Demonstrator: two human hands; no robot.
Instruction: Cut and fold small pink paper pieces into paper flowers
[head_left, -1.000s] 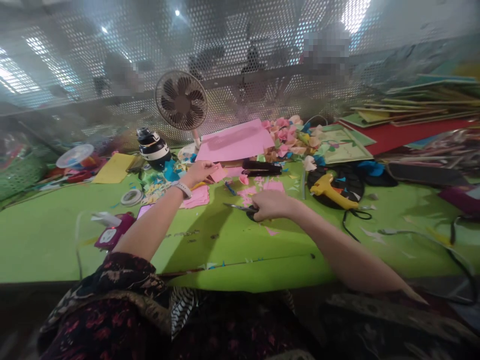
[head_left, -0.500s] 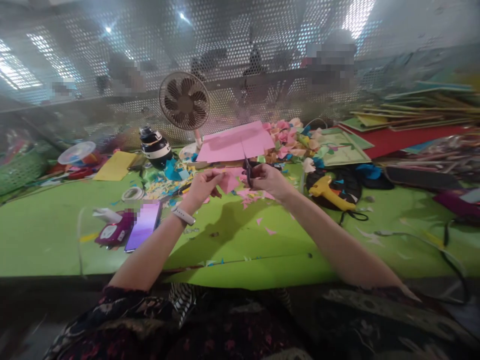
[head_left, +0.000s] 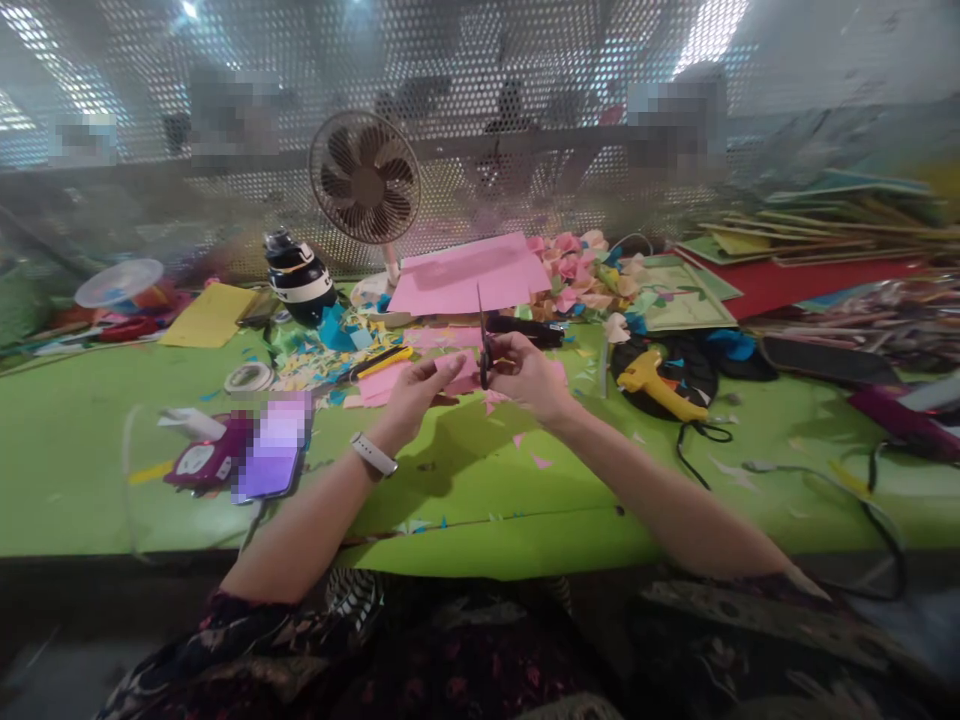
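My left hand (head_left: 418,396) pinches a small piece of pink paper (head_left: 466,370) between thumb and fingers. Dark-handled scissors (head_left: 484,350) are gripped in my right hand (head_left: 527,378), their blades pointing up and away from me, close beside the paper's right edge. Whether the blades touch the paper I cannot tell. Under and behind the hands lie more pink paper pieces (head_left: 379,385), and pink offcuts (head_left: 541,461) are scattered on the green tabletop (head_left: 480,545). A larger pink sheet (head_left: 469,280) lies farther back.
A yellow glue gun (head_left: 660,385) rests on a black round pad at the right. Left are a phone (head_left: 276,445), a tape roll (head_left: 250,377), a yellow cutter (head_left: 386,362) and a black bottle (head_left: 300,280). Behind stand a fan (head_left: 366,178) and a heap of paper flowers (head_left: 574,270).
Both hands have moved slightly toward me. The scissors have turned more upright, and the pink piece sits lower in my left hand. The camera view has shifted a little.
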